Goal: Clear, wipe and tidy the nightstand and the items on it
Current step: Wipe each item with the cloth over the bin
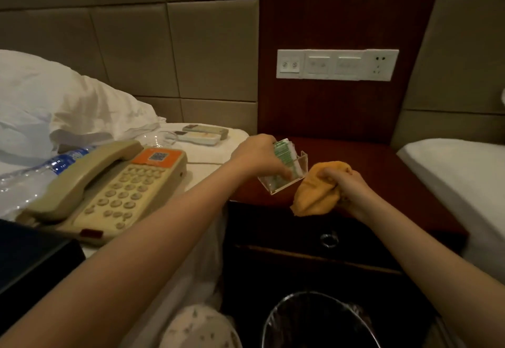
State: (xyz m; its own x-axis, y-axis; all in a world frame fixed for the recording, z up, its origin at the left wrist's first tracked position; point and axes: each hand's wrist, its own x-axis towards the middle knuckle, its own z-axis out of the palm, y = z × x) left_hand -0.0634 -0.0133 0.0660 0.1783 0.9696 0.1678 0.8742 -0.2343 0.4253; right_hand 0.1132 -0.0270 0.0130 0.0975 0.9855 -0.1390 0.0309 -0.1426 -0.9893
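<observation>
A dark red wooden nightstand (377, 161) stands between two beds. My left hand (257, 153) grips a clear acrylic holder (287, 180) with green and white packets in it, tilted, just above the nightstand's front left part. My right hand (347, 189) is closed on a bunched orange cloth (314, 191), which touches the holder's right side over the nightstand's front edge. On the left bed lie a beige telephone (109, 186), a plastic water bottle (41, 172), two remote controls (202, 134) and a clear glass (155, 138).
A lined waste bin (322, 320) stands on the floor below the nightstand's drawer (328, 238). A white switch panel (336, 64) sits on the wall above. A pillow (54, 101) lies far left, a dark box (27, 260) near left, and a second bed (459, 172) at right.
</observation>
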